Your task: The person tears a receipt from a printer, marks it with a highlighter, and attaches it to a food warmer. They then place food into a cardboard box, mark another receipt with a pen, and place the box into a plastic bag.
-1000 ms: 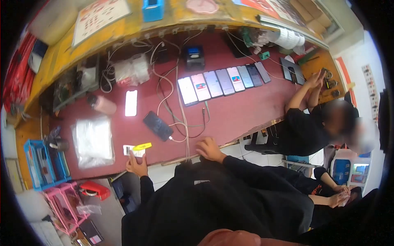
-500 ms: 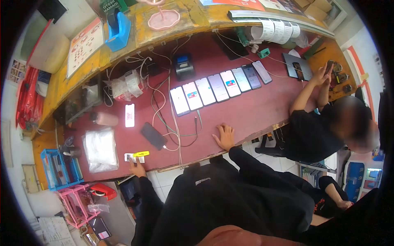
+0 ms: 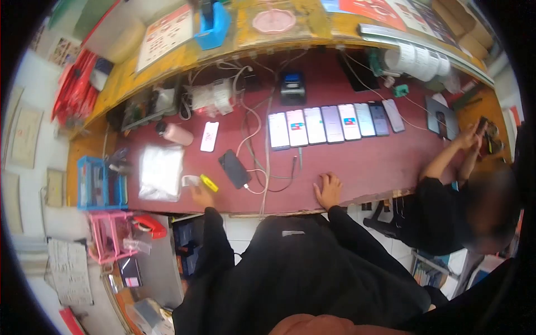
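Observation:
In the head view my left hand (image 3: 202, 197) is at the front left of the red tabletop, its fingers smeared by motion. Its fingertips meet the lower edge of a small white slip (image 3: 190, 180). Just right of the slip lies a yellow highlighter (image 3: 209, 183), close to the fingers. My right hand (image 3: 328, 191) rests on the tabletop near its front edge, fingers apart and holding nothing. Between the hands lies a dark phone (image 3: 234, 169) with a white cable plugged in. Farther back, a row of several lit phones (image 3: 331, 122) stretches to the right.
A clear plastic bag stack (image 3: 161, 173), a pink bottle (image 3: 177, 134) and a white-screened phone (image 3: 209, 137) occupy the left side. Loose cables (image 3: 268, 145) cross the middle. A black card-reader-like device (image 3: 293, 89) stands behind. At right, another person's hands (image 3: 472, 139) hold a phone.
The view has shifted, so the table appears farther right. The highlighter, earlier lying across the slip, now lies to its right and is turned. My right hand stays on the table.

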The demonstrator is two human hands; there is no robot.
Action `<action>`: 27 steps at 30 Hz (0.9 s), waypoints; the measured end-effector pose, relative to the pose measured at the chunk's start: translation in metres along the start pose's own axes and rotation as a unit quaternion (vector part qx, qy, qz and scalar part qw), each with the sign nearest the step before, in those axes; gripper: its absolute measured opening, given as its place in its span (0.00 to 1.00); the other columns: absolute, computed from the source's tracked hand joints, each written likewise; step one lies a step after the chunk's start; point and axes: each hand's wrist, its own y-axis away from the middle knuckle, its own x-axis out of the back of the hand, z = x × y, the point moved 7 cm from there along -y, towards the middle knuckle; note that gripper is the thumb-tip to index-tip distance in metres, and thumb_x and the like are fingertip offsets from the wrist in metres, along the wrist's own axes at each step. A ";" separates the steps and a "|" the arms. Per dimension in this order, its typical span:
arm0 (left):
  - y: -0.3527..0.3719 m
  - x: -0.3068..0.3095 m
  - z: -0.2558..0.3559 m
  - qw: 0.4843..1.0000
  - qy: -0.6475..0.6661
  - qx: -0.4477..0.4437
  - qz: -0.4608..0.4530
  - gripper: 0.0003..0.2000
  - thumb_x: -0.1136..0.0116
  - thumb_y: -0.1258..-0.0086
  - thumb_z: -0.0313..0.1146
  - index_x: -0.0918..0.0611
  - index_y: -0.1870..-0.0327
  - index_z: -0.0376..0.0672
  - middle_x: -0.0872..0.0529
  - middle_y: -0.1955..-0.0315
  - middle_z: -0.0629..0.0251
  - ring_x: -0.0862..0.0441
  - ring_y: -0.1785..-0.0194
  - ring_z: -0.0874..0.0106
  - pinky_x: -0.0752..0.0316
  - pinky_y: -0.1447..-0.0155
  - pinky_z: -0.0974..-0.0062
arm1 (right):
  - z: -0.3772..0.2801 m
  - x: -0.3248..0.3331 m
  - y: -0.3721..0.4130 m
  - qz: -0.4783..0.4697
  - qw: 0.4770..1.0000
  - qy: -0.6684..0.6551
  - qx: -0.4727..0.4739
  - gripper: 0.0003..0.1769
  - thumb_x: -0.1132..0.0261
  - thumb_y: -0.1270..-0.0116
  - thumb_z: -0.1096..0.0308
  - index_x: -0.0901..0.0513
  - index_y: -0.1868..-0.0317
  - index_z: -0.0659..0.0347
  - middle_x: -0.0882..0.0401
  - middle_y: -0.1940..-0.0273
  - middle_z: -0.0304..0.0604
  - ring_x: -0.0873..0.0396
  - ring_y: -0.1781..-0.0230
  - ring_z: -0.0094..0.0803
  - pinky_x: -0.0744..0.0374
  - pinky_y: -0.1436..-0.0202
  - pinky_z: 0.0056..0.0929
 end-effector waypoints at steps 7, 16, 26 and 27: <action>0.011 0.010 0.057 0.999 0.022 -0.030 0.028 0.18 0.50 0.26 0.29 0.23 0.40 0.28 0.17 0.46 0.45 0.19 0.43 0.62 0.27 0.40 0.69 | 0.028 0.004 -0.009 0.029 0.999 -0.006 -0.026 0.25 0.34 0.37 0.57 0.26 0.42 0.58 0.32 0.43 0.56 0.34 0.42 0.53 0.37 0.40 0.52; 0.061 0.009 0.039 0.950 0.216 0.191 -0.120 0.13 0.55 0.27 0.30 0.18 0.66 0.35 0.15 0.63 0.58 0.18 0.56 0.71 0.23 0.49 0.71 | 0.211 0.088 -0.202 0.060 0.982 0.140 -0.109 0.41 0.24 0.50 0.61 0.31 0.35 0.47 0.34 0.40 0.54 0.38 0.36 0.54 0.35 0.40 0.61; 0.189 0.015 0.094 0.964 -0.075 0.051 -0.249 0.07 0.41 0.32 0.26 0.15 0.57 0.37 0.12 0.60 0.61 0.17 0.54 0.72 0.25 0.48 0.73 | 0.246 0.015 -0.351 -0.318 0.888 0.329 -0.037 0.80 0.12 0.87 0.51 0.45 0.25 0.42 0.61 0.22 0.60 0.64 0.21 0.58 0.47 0.33 0.78; 0.198 0.013 0.098 0.963 -0.076 0.025 -0.257 0.07 0.41 0.31 0.28 0.15 0.57 0.38 0.12 0.59 0.62 0.17 0.55 0.72 0.25 0.48 0.73 | 0.242 0.014 -0.355 -0.325 0.881 0.341 -0.037 0.81 0.12 0.88 0.52 0.46 0.25 0.43 0.61 0.22 0.59 0.64 0.21 0.57 0.47 0.33 0.78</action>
